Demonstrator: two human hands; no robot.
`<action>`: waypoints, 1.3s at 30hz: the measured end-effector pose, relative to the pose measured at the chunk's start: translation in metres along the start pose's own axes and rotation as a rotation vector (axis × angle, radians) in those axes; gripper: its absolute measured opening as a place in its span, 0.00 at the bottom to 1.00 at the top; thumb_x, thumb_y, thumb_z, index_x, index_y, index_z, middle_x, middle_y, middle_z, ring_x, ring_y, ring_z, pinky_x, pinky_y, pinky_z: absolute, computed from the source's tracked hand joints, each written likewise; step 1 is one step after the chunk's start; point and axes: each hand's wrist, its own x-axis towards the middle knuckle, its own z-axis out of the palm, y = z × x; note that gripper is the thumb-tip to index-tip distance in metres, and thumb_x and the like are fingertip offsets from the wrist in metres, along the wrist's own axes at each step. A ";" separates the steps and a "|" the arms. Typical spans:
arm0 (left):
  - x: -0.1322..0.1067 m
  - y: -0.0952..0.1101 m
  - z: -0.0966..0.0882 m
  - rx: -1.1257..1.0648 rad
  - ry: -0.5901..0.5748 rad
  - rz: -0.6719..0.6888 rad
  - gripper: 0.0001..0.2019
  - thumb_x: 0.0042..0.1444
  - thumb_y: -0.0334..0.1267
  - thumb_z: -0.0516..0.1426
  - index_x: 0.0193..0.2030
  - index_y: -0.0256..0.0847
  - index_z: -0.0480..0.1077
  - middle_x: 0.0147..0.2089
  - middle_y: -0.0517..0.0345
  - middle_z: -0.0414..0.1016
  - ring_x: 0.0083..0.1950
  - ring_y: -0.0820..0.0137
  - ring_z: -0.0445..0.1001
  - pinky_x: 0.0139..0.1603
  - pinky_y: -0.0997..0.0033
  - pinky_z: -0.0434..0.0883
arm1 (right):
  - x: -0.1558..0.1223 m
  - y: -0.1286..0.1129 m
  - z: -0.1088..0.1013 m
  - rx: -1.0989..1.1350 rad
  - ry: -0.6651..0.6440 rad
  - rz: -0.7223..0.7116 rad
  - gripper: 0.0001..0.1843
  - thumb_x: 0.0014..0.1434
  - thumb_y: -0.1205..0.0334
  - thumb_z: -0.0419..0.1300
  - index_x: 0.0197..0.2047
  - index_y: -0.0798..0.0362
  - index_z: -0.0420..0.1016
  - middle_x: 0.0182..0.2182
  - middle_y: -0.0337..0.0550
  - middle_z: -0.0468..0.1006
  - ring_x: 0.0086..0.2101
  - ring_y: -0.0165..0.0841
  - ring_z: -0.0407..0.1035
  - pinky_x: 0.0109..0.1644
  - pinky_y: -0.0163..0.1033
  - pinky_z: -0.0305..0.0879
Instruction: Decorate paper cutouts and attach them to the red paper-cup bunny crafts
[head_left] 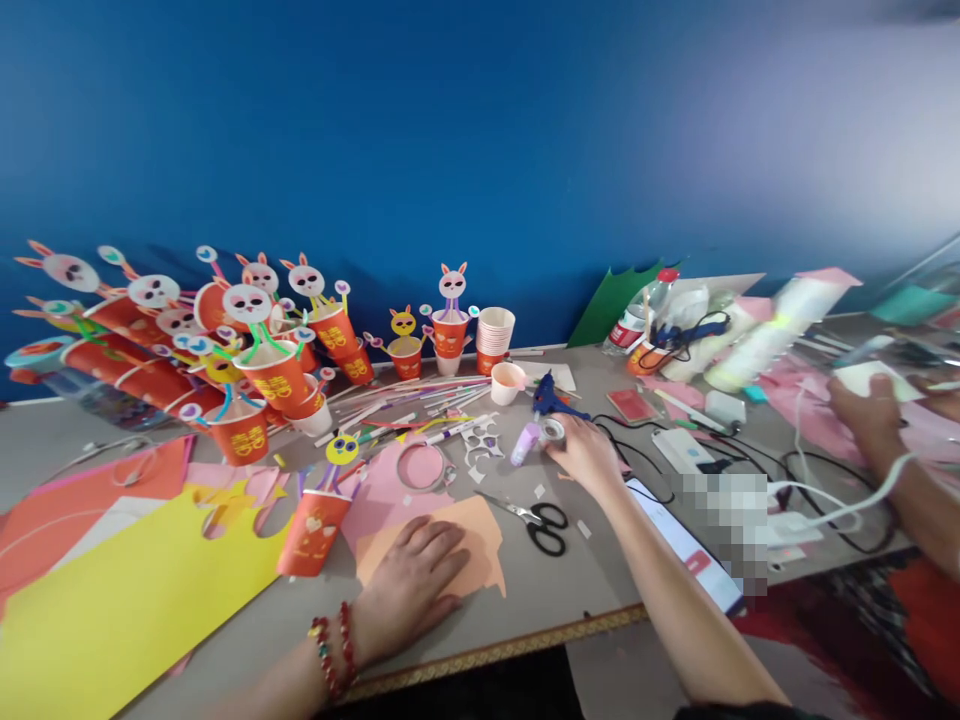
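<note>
- Near the front edge of the tabletop (570, 600), the left hand (416, 585) lies flat on a peach paper sheet (480, 530), grip released; the palm probably pins the sheet against sliding.
- Farther in, the right hand (586, 452) reaches a small tape roll (553, 430) beside a purple tube (525, 443); fingers touch it, but I cannot tell if the grip closes.
- Between both hands lie the scissors (541, 522), within easy reach.
- Open room is little: paper-cup rabbits (274, 378) crowd the left side, cables (862, 500) and another person's hand (870, 410) the right.
</note>
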 end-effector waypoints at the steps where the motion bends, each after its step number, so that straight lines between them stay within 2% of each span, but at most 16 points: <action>1: 0.000 -0.001 0.000 -0.007 0.003 0.006 0.19 0.63 0.43 0.57 0.60 0.45 0.66 0.63 0.51 0.70 0.65 0.59 0.66 0.69 0.50 0.58 | -0.004 0.001 -0.004 0.007 0.009 0.013 0.17 0.54 0.63 0.63 0.48 0.54 0.73 0.43 0.54 0.81 0.42 0.47 0.75 0.45 0.45 0.68; 3: 0.000 -0.002 -0.001 -0.026 0.020 0.017 0.19 0.64 0.44 0.56 0.60 0.44 0.66 0.63 0.50 0.70 0.64 0.58 0.66 0.69 0.50 0.58 | -0.016 0.005 -0.018 0.029 0.025 0.049 0.21 0.58 0.59 0.61 0.54 0.55 0.70 0.46 0.56 0.79 0.43 0.48 0.75 0.44 0.46 0.70; 4: 0.000 -0.003 -0.001 -0.037 0.033 0.019 0.19 0.64 0.44 0.56 0.60 0.44 0.67 0.62 0.49 0.71 0.64 0.58 0.66 0.69 0.50 0.59 | -0.026 0.007 -0.026 0.060 0.023 0.063 0.23 0.59 0.55 0.60 0.56 0.53 0.68 0.48 0.53 0.79 0.44 0.46 0.76 0.43 0.45 0.71; 7: 0.000 -0.003 -0.001 -0.061 0.054 0.021 0.17 0.64 0.43 0.56 0.58 0.44 0.68 0.61 0.49 0.71 0.63 0.58 0.67 0.67 0.50 0.60 | -0.063 -0.001 -0.046 0.360 -0.097 0.045 0.22 0.61 0.52 0.59 0.57 0.49 0.66 0.50 0.49 0.78 0.44 0.41 0.76 0.46 0.42 0.73; 9: 0.000 -0.002 0.000 -0.066 0.060 0.010 0.16 0.64 0.39 0.55 0.57 0.44 0.68 0.61 0.49 0.71 0.63 0.58 0.67 0.67 0.48 0.61 | -0.091 -0.019 -0.052 0.431 -0.185 -0.010 0.24 0.61 0.54 0.60 0.59 0.49 0.65 0.52 0.49 0.77 0.46 0.41 0.75 0.49 0.43 0.72; 12: 0.001 -0.001 0.003 -0.074 0.094 -0.005 0.14 0.64 0.35 0.54 0.55 0.43 0.69 0.60 0.49 0.71 0.63 0.58 0.67 0.69 0.44 0.58 | -0.124 -0.058 -0.051 0.496 -0.276 -0.145 0.28 0.60 0.60 0.60 0.62 0.48 0.61 0.56 0.50 0.74 0.52 0.42 0.72 0.54 0.43 0.71; 14: 0.001 0.000 0.007 -0.082 0.117 0.001 0.13 0.63 0.35 0.55 0.54 0.42 0.69 0.60 0.49 0.71 0.63 0.57 0.66 0.69 0.43 0.58 | -0.134 -0.083 -0.043 0.499 -0.262 -0.222 0.29 0.58 0.63 0.61 0.63 0.50 0.62 0.57 0.52 0.73 0.57 0.44 0.68 0.59 0.47 0.68; 18: -0.001 -0.002 0.013 -0.093 0.153 0.018 0.21 0.61 0.39 0.57 0.60 0.40 0.64 0.61 0.44 0.69 0.64 0.54 0.65 0.66 0.46 0.64 | -0.136 -0.106 -0.023 0.503 -0.259 -0.272 0.33 0.53 0.71 0.60 0.62 0.51 0.63 0.56 0.51 0.74 0.57 0.45 0.68 0.61 0.50 0.66; 22: 0.000 0.001 0.009 -0.090 0.172 0.017 0.27 0.62 0.44 0.58 0.64 0.36 0.59 0.61 0.42 0.70 0.63 0.54 0.66 0.66 0.46 0.64 | -0.137 -0.106 -0.013 0.514 -0.248 -0.291 0.35 0.52 0.73 0.58 0.63 0.52 0.62 0.55 0.51 0.75 0.56 0.45 0.67 0.62 0.52 0.65; 28: 0.019 0.017 -0.006 -0.078 0.064 -0.086 0.27 0.61 0.52 0.58 0.61 0.40 0.64 0.54 0.47 0.73 0.55 0.54 0.69 0.61 0.45 0.65 | -0.147 -0.101 -0.005 0.506 -0.228 -0.292 0.36 0.56 0.69 0.59 0.67 0.53 0.57 0.59 0.53 0.72 0.58 0.45 0.65 0.62 0.52 0.65; 33: 0.030 0.020 0.001 -0.099 0.087 -0.082 0.24 0.59 0.49 0.60 0.58 0.41 0.66 0.51 0.49 0.73 0.53 0.56 0.69 0.58 0.50 0.67 | -0.151 -0.100 0.000 0.491 -0.179 -0.261 0.37 0.56 0.69 0.59 0.68 0.53 0.56 0.60 0.53 0.70 0.60 0.46 0.64 0.61 0.51 0.66; 39: 0.030 0.015 0.012 -0.134 0.160 -0.054 0.24 0.58 0.46 0.61 0.59 0.40 0.65 0.52 0.48 0.73 0.53 0.56 0.69 0.60 0.49 0.65 | -0.150 -0.099 0.000 0.509 -0.200 -0.261 0.38 0.55 0.70 0.58 0.68 0.52 0.56 0.59 0.52 0.72 0.58 0.45 0.66 0.61 0.51 0.66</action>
